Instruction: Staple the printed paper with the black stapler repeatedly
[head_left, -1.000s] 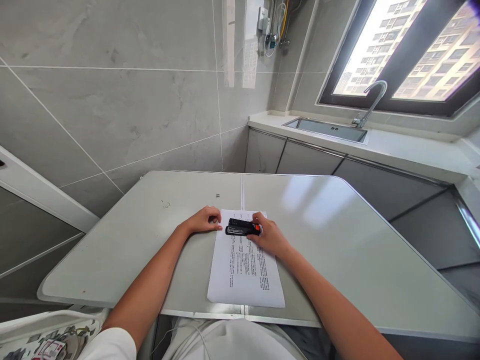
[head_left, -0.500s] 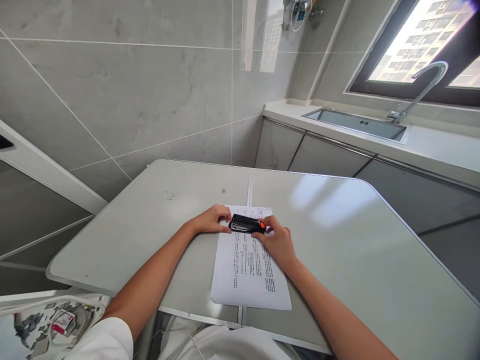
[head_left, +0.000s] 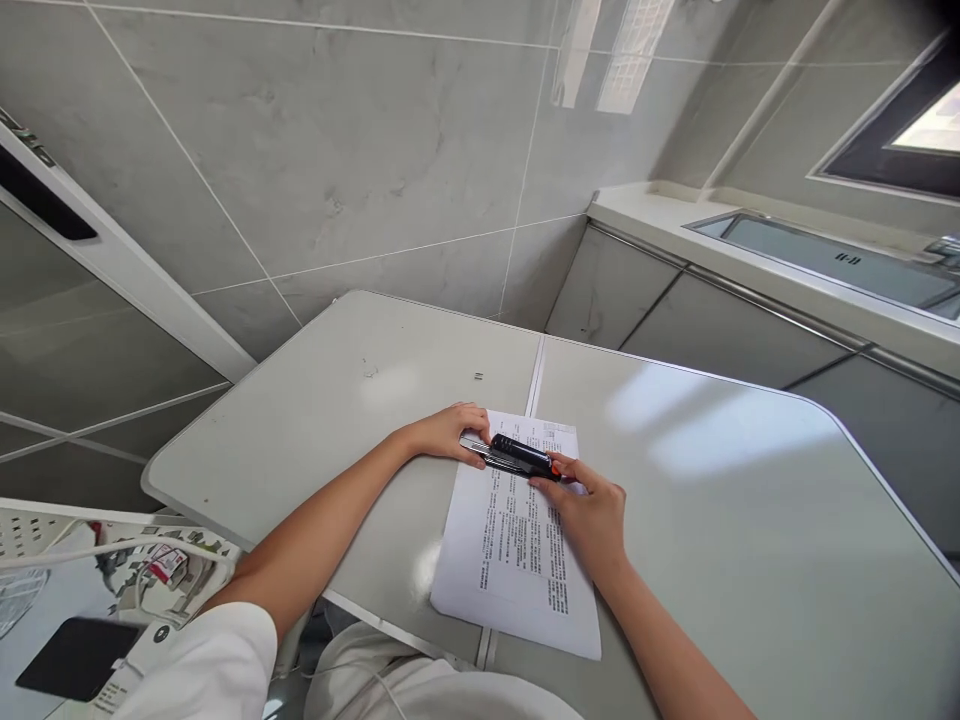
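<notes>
A black stapler with an orange part at its right end is held just over a printed sheet of paper. My left hand is closed in a pinch on the stapler's left end, where a silver metal piece sticks out. The fingers of my right hand grip the right end by the orange part, thumb on the near side. The paper lies across the table's seam, partly hidden by the stapler and both hands. Two small dark strips rest on the table beyond my left hand.
The pale table has a raised edge. Small scattered bits lie toward its far left. At lower left, a dark flat object and a red-and-white packet sit on a lower surface. A counter with a sink stands at right.
The silver piece now protrudes from the stapler's left end between my left fingers, and the stapler is tilted, right end nearer me. The view has turned left and down.
</notes>
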